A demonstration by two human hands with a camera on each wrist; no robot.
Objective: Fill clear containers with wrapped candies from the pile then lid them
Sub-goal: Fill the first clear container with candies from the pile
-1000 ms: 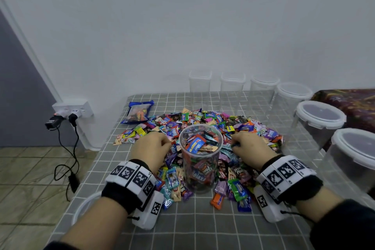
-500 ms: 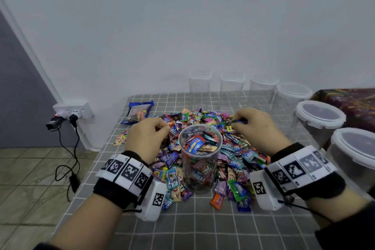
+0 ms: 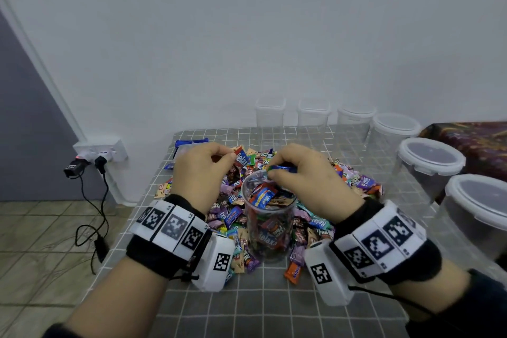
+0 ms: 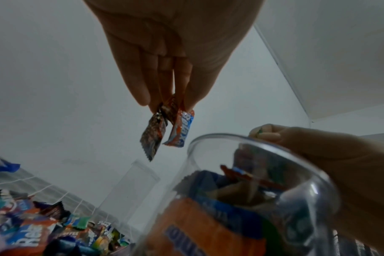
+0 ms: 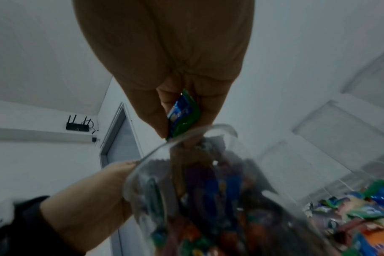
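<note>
With the clear container [image 3: 269,223] nearly full at bench centre amid the pile [image 3: 354,181], the right hand [image 3: 310,181], its grip clamped on a blue-green candy [image 3: 282,169], should release low over the rim, while the left hand [image 3: 200,173] at 10 o'clock, pinching two candies [image 4: 164,131], follows.

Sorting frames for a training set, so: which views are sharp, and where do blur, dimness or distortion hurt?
Head view: evenly lit, mostly sharp, the candy pile readable, wall edges bowed by the wide lens. Left wrist view: dim, the left hand shadowed, its two candies fairly crisp, the jar close and smeared. Right wrist view: the right hand dark, jar blurred, its green-blue candy clear.
</note>
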